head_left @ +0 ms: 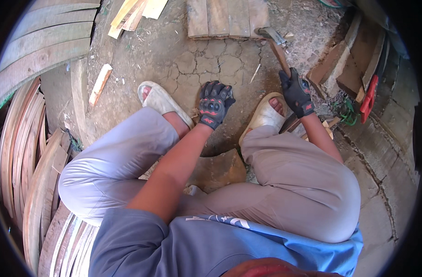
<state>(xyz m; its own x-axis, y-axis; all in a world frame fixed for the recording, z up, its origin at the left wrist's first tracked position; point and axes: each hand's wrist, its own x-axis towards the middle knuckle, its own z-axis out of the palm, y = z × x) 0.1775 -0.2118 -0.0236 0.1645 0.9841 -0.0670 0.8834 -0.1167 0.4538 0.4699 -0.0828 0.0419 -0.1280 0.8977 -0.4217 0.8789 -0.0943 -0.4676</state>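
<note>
My right hand (295, 93), in a black glove with red marks, is closed round the wooden handle of a hammer (279, 56). The hammer's grey metal head (270, 34) is at the near right corner of a panel of wooden boards (228, 18). My left hand (213, 104), in a matching glove, is over the dirt between my feet. Its back faces up, the fingers bend away and the thumb stands apart. Nothing shows in it, though the palm is hidden. Pale slip-on sandals (164, 99) are on my feet.
Cracked bare ground (201, 62) lies ahead. Curved planks (24, 152) are stacked at the left, below a slatted wooden surface (49, 41). A wood offcut (100, 85) lies nearby. Timber pieces (333, 69) and a red-handled tool (369, 99) are at the right, beside a cracked paved strip (372, 175).
</note>
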